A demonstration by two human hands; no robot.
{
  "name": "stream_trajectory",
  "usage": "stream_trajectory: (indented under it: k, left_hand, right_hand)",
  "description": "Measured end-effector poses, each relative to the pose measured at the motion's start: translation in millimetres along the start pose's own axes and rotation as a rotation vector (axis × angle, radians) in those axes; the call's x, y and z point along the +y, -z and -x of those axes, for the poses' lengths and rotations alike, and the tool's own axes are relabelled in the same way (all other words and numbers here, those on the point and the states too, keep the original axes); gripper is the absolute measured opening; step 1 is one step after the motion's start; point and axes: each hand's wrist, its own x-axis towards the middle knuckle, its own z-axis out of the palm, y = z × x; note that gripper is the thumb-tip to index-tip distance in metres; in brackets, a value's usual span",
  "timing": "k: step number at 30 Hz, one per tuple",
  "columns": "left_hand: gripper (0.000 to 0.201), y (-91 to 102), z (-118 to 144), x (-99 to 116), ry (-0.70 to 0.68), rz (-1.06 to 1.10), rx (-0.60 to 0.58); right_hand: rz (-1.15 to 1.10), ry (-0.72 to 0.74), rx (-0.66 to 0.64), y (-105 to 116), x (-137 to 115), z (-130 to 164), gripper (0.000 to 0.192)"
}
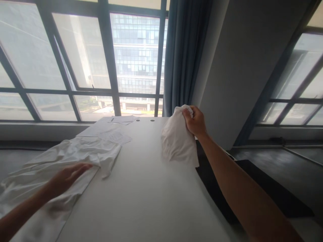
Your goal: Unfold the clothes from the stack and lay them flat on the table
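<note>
A wide multi-paned window point(136, 53) spans from nine to twelve o'clock, bright with daylight and a glass-fronted building outside. A grey pillar point(242, 50) rises between one and two o'clock. A white bench point(136, 201) runs from six o'clock up to the centre, narrowing as it recedes towards the window. A blue-grey curtain point(183, 50) hangs between twelve and one o'clock. At eight o'clock, a rumpled white garment point(70, 153) lies spread over the left side of the bench. At four o'clock, beyond the right edge, is a flat black object point(282, 198). A smaller white cloth point(179, 137) hangs just off centre towards four o'clock, over the bench's right side; its lower edge is blurred, so whether it touches the surface cannot be told. Printed papers point(116, 136) lie near nine o'clock, just beyond the garment. The right hand point(196, 120), at three o'clock near the centre, is clamped on the cloth's bunched top. The left hand point(67, 178), at eight o'clock, reaches over the garment with fingers outstretched; whether they grip the fabric cannot be told. Two small dark holes point(152, 120) mark the bench's far end, just left of centre.
</note>
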Motion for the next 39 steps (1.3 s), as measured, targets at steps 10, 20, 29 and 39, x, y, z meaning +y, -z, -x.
stream_trajectory:
  k: [10, 20, 29, 39]
  left_hand:
    - [0.052, -67.6, -28.1, 149.5, -0.119, 0.971, -0.123]
    - [0.03, -46.1, -43.1, 133.4, -0.196, 0.627, 0.273]
    - [0.036, -29.4, -55.5, 170.8, -0.24, 0.627, 0.285]
    - [0.024, -24.3, -58.1, 137.9, -0.337, 0.212, -0.391]
  right_hand:
    - [-0.289, -0.175, -0.511, -87.6, -45.2, 73.8, 0.044]
    - [-0.066, -0.058, -0.727, -86.6, -43.7, 87.5, 0.04]
    - [-0.26, 0.177, -0.667, -94.1, -81.1, 81.4, 0.014]
    - [-0.281, -0.2, -0.162, -76.2, -49.0, 65.3, 0.017]
